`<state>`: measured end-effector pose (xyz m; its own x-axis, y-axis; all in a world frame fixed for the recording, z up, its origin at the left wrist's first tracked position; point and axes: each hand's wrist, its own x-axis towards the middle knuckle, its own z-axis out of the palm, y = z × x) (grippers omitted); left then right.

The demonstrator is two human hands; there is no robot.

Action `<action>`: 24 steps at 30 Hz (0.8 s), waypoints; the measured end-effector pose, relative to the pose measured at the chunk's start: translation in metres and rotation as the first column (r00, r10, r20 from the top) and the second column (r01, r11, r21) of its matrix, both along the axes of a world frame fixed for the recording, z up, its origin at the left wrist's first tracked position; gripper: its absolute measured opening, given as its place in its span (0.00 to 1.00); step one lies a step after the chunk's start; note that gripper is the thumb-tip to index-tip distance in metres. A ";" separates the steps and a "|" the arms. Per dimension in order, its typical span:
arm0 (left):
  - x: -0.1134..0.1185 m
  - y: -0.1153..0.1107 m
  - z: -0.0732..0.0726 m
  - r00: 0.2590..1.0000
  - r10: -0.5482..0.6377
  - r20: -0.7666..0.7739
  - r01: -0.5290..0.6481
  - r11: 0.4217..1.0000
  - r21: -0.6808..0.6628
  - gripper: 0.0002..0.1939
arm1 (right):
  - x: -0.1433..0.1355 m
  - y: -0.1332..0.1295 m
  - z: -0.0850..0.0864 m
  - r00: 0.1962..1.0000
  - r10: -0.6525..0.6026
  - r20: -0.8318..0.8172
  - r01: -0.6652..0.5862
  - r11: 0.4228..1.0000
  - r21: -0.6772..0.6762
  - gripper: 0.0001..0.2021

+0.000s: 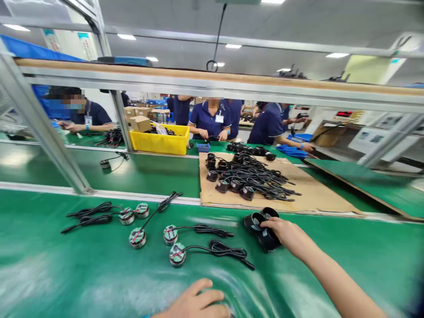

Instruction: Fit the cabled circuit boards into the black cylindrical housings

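Note:
My right hand grips a black cylindrical housing at the right of the green mat, its thumb and fingers on the rim. Two more black housings stand against it. At the bottom centre my left hand hovers over the mat with fingers apart and nothing in them. Beyond it lies a round motor with a green circuit board, its coiled black cable stretching right. Several similar motors, one of them further left, rest on the mat with their cables.
Behind the mat, a cardboard sheet bears many black housings with cables. A yellow bin stands beyond. Metal posts and an overhead shelf frame the bench. Several people work across it.

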<state>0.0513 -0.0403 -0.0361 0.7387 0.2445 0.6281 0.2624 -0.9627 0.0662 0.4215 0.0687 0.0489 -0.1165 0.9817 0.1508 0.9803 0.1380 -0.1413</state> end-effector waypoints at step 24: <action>-0.088 0.041 0.072 0.816 0.544 0.193 -0.462 0.816 -0.347 0.11 | -0.258 -0.076 -0.045 0.855 0.358 -0.375 -0.304 0.932 0.196 0.23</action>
<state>-0.0370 0.0010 0.0354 0.2720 0.7237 0.6342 0.6359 -0.6298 0.4460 0.1637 -0.0068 0.0042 -0.3347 0.8654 0.3730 0.7369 0.4870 -0.4687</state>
